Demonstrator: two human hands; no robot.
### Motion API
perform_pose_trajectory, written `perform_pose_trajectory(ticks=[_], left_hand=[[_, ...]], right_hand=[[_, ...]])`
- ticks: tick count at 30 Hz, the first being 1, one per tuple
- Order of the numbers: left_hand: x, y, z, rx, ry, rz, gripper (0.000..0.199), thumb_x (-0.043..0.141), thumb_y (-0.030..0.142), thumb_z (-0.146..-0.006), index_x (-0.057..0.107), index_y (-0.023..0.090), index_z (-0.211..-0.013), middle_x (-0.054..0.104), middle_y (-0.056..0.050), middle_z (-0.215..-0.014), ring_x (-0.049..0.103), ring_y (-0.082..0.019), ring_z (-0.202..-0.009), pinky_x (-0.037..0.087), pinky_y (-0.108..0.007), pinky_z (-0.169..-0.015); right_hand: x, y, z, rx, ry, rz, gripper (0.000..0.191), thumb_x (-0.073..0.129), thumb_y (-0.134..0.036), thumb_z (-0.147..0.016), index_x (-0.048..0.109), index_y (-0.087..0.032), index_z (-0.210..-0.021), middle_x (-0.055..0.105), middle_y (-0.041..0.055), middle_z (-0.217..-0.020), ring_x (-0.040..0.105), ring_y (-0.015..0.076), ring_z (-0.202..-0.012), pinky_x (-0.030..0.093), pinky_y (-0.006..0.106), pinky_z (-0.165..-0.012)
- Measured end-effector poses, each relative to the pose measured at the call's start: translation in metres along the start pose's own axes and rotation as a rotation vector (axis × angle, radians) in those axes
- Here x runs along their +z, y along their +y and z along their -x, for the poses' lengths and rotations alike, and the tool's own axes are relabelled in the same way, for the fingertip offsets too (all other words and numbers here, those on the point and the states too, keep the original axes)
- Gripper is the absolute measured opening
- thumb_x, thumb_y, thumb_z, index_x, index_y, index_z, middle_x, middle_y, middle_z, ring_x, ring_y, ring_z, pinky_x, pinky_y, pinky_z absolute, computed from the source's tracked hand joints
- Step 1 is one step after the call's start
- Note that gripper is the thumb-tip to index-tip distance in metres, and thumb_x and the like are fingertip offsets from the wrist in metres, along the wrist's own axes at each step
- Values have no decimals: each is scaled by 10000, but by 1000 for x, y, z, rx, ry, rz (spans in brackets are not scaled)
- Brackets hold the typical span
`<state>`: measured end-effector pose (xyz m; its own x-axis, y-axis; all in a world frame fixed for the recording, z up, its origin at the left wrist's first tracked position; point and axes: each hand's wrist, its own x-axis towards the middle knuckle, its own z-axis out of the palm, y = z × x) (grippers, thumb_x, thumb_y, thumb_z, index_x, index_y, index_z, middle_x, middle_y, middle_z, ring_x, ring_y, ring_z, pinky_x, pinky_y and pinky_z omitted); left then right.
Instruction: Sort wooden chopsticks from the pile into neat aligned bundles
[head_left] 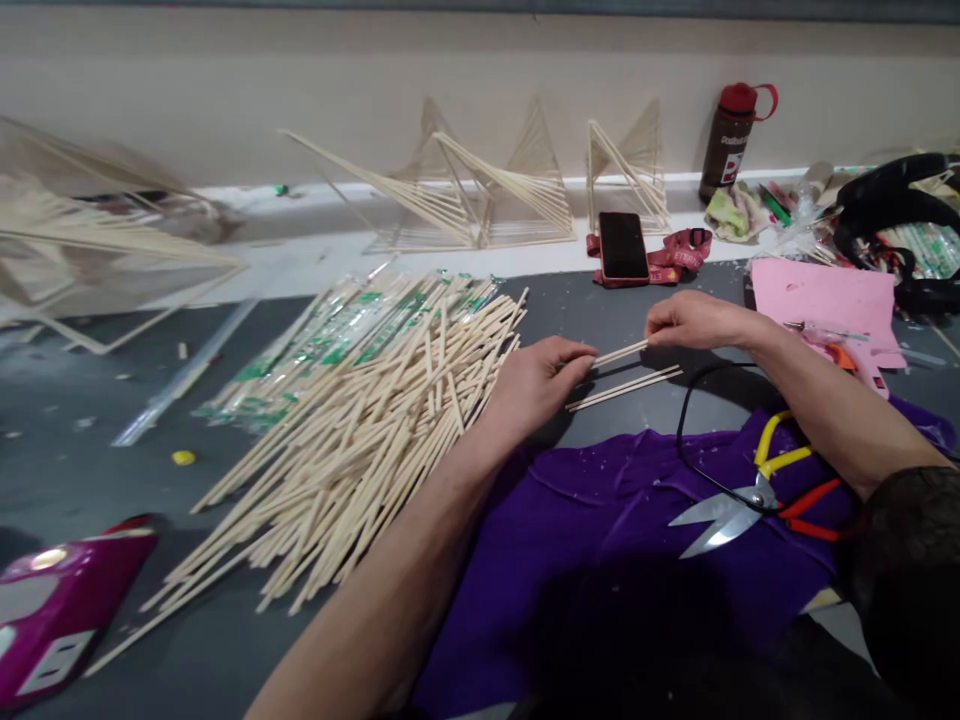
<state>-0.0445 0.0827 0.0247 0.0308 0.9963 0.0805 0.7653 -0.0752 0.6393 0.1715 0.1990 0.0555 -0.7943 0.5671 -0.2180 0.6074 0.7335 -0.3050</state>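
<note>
Between my two hands runs a short pair of thin wooden sticks [621, 353]. My left hand [541, 380] pinches their left end, and my right hand [694, 322] pinches their right end. Just below them, a few more sticks [624, 388] lie on the dark grey table [592, 310]. A large loose pile of wooden sticks [375, 440] spreads to the left of my left hand. Behind it lie sticks in clear and green wrappers [352, 325]. Open scissors [739, 512] with yellow handles rest on purple cloth [592, 520], beside red handles.
Stick structures [502, 190] stand along the wall. A phone [623, 247] with a red lanyard and a bottle [727, 145] are at the back. Pink paper [832, 300] lies right, near black headphones [892, 220]. A magenta object [82, 610] sits at lower left; a black cord loops near the scissors.
</note>
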Motion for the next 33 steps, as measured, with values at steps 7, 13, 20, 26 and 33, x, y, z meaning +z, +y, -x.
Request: perform_pose_trajectory(ticks=[7, 13, 20, 26, 33], left_hand=[[10, -14, -25, 71, 116, -196, 398, 407, 289, -916, 677, 161, -1179, 678, -131, -1199, 584, -269, -1145, 414, -406, -1026], [12, -31, -22, 40, 179, -225, 416, 367, 243, -927, 606, 149, -1255, 627, -148, -1263, 553, -257, -1188, 402, -412, -1049], [7, -30, -16, 14, 168, -331, 367, 402, 286, -946, 666, 188, -1181, 677, -121, -1163, 591, -269, -1108, 455, -384, -946], [16, -17, -19, 129, 66, -525, 366, 389, 324, -979, 697, 213, -1141, 698, -110, -1137, 600, -264, -1034, 466, -349, -800], [28, -3, -24, 59, -43, -699, 373, 349, 297, -990, 701, 178, -1024, 671, -134, -1019, 637, -268, -911, 394, -330, -587]], right_hand=[[19, 12, -11, 159, 164, 146, 284, 474, -269, -930, 727, -187, -1029, 714, 81, -1054, 620, 202, -930, 344, 284, -645], [31, 15, -13, 162, 295, 161, 292, 467, -290, -956, 733, -224, -1056, 673, 79, -1078, 608, 209, -959, 368, 287, -662], [35, 16, -16, 191, 411, 84, 314, 439, -254, -972, 673, -188, -1171, 654, 89, -1149, 596, 204, -1022, 410, 290, -771], [38, 13, -23, 152, 309, 218, 265, 479, -257, -947, 705, -209, -1078, 661, 91, -1084, 575, 226, -980, 366, 309, -705], [35, 11, -17, 242, 306, 219, 250, 457, -227, -926, 686, -181, -1017, 687, 107, -1061, 614, 232, -920, 329, 297, -619]])
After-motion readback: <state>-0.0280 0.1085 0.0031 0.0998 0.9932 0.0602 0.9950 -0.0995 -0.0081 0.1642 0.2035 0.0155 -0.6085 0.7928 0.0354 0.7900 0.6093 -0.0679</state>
